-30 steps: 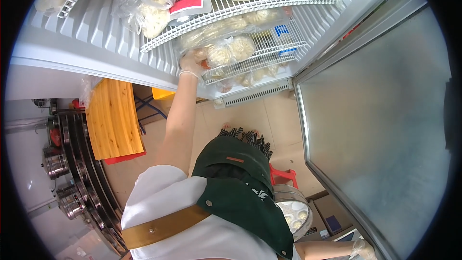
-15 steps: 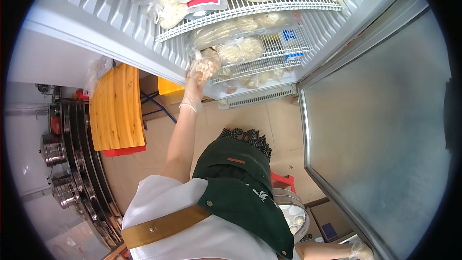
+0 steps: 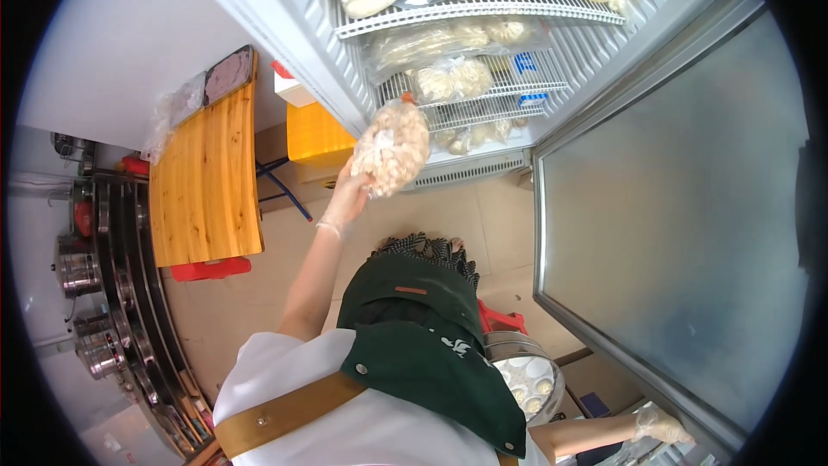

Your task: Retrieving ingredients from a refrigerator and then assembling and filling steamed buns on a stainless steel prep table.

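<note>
The rounded clear plastic bag of pale beige chunks (image 3: 392,148), grasped by the thin-gloved left hand (image 3: 347,198), is now out before the white ribbed-wall refrigerator (image 3: 660,13), its removal apparently done, while the gloved right hand (image 3: 662,425), grip unclear, is at the frosted-glass door (image 3: 664,207).

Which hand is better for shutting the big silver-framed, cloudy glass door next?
Probably the right hand: it's by the edge of that door, while the left hand holds a clear plastic bag of small pale pieces.
</note>
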A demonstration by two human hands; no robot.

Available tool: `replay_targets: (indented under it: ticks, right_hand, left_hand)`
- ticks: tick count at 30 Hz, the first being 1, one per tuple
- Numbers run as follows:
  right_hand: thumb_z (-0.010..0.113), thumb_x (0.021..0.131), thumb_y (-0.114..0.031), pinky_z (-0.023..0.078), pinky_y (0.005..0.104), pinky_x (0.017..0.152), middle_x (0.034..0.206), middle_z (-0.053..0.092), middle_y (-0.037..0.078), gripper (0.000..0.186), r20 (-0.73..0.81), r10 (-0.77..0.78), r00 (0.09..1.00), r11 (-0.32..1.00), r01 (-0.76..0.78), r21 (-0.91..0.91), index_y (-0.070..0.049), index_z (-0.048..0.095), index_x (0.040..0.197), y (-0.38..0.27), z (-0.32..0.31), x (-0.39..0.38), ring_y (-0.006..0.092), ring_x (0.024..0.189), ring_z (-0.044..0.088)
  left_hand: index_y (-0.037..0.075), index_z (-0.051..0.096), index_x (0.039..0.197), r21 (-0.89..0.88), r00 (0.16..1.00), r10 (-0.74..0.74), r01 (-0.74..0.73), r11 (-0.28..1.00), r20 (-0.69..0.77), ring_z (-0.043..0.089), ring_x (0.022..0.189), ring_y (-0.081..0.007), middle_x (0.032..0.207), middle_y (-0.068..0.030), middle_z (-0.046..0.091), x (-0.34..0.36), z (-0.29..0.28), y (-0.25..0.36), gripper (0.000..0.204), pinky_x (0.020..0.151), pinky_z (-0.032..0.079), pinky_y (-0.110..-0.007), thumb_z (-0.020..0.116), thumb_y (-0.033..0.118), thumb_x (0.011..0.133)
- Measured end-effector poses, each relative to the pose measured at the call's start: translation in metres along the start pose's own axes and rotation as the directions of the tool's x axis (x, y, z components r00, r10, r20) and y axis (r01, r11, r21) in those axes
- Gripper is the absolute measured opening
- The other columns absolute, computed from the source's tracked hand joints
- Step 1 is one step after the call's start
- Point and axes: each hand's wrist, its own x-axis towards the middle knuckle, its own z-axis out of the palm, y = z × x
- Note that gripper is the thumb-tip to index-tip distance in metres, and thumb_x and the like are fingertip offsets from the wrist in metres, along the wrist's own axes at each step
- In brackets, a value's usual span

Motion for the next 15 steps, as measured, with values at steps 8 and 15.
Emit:
replay_targets:
  ticks: [8, 15]
  right_hand:
    - [0.041, 0.098, -0.055, 0.049, 0.0405, 0.094, 0.118, 0.062, 0.021, 0.070, 0.387, -0.291, 0.875, 0.941, 0.335, -0.048, 0.008, 0.059, 0.120, -0.051, -0.121, -0.114, 0.0298, 0.107, 0.061]
    - [0.077, 0.083, -0.028, 0.049, 0.0440, 0.094, 0.127, 0.052, 0.019, 0.074, 0.488, -0.648, 0.584, 0.761, 0.509, 0.401, 0.004, 0.041, 0.139, -0.147, -0.126, -0.291, 0.0317, 0.111, 0.055]
  left_hand:
    - [-0.005, 0.037, 0.142, -0.012, 0.989, -0.127, 0.128, 0.992, 0.073, 0.053, 0.126, -0.0231, 0.134, -0.0139, 0.054, -0.128, -0.099, 0.042, 0.074, 0.103, 0.043, -0.034, 0.051, -0.007, 0.070]
    - [-0.007, 0.045, 0.134, 0.015, 0.992, -0.103, 0.102, 0.995, 0.070, 0.057, 0.120, -0.0214, 0.129, -0.0140, 0.057, -0.182, -0.162, 0.091, 0.064, 0.102, 0.044, -0.033, 0.050, -0.008, 0.070]
